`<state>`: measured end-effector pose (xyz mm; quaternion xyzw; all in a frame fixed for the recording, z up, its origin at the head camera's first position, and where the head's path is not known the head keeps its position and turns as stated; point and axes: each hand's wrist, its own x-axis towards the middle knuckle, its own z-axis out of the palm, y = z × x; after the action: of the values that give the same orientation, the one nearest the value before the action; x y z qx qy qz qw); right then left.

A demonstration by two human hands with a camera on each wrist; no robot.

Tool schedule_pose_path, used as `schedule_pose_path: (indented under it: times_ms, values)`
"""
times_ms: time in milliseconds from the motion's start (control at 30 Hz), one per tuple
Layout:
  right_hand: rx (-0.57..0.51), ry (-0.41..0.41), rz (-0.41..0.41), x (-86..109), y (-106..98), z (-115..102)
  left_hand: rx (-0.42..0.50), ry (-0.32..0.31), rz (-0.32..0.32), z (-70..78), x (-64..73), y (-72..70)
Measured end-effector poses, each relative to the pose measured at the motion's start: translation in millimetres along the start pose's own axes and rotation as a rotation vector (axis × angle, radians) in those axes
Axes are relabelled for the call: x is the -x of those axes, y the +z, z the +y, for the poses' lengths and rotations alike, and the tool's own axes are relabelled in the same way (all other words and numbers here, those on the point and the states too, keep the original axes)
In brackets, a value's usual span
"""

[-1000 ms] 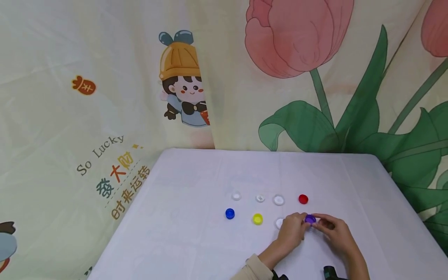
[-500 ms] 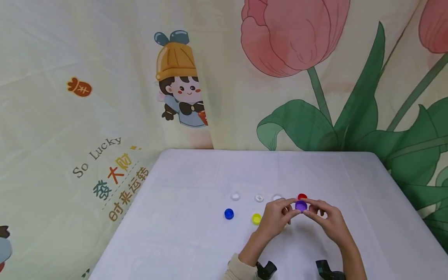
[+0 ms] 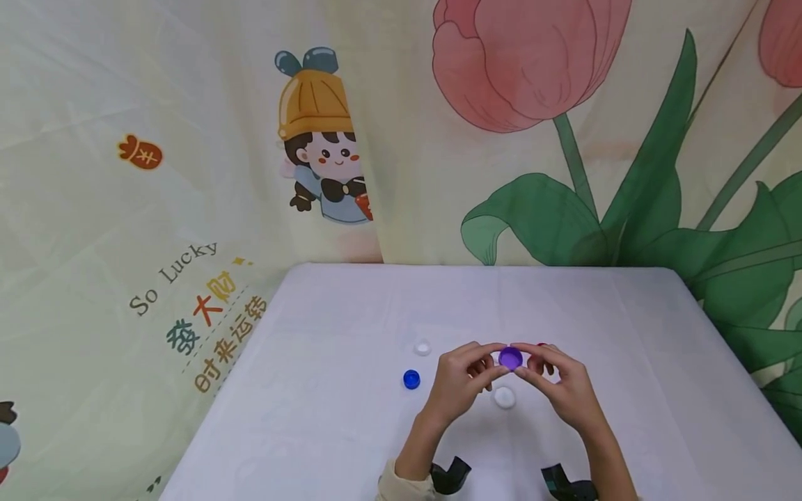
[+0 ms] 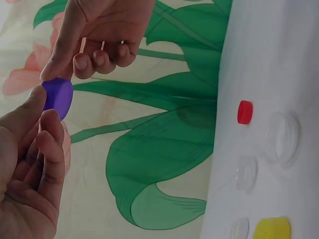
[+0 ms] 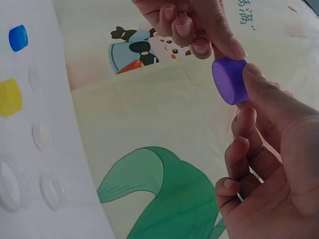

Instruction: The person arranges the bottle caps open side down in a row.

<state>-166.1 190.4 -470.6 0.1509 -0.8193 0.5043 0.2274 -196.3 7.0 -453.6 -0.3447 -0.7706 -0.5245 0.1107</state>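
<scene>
A purple ridged bottle cap (image 3: 510,358) is held up above the table between both hands, its hollow side facing the head camera. My left hand (image 3: 460,379) pinches its left edge with thumb and index finger. From the right, my right hand (image 3: 564,386) pinches the opposite edge in the same way. The other fingers of both hands are loosely curled, as the wrist views show. In the right wrist view the cap's fine side ribs are visible beside the right thumb (image 5: 271,94).
On the white table (image 3: 326,313) lie a blue cap (image 3: 411,379), a white cap (image 3: 504,397) and a clear ring-like cap (image 3: 422,347). The wrist views also show a red cap (image 4: 244,112), a yellow cap (image 4: 271,228) and more clear ones. A printed curtain (image 3: 413,174) hangs behind.
Both hands have lifted the purple cap off the table area and carried it left and up. The white cap has come into view; the yellow cap is now hidden behind the left hand.
</scene>
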Motion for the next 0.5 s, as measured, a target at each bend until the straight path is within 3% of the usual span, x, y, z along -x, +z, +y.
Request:
schedule_pose_path:
  times_ms: [133, 233, 333, 500]
  values:
    - [-0.045, -0.032, 0.020, 1.1, 4.6, 6.3, 0.019, -0.008, -0.011, 16.0, -0.6, -8.2]
    - [-0.044, -0.038, 0.022, 1.4, 5.0, 8.4, 0.058, -0.047, -0.026, 22.5, -1.5, -11.8]
    - [-0.010, 0.017, 0.010, 1.0, 3.4, 4.3, 0.151, -0.161, -0.037, 19.7, -1.8, -11.9]
    - [-0.002, 0.049, -0.003, 0.2, 1.9, 2.0, 0.305, -0.433, -0.042, 2.6, -3.3, -6.1]
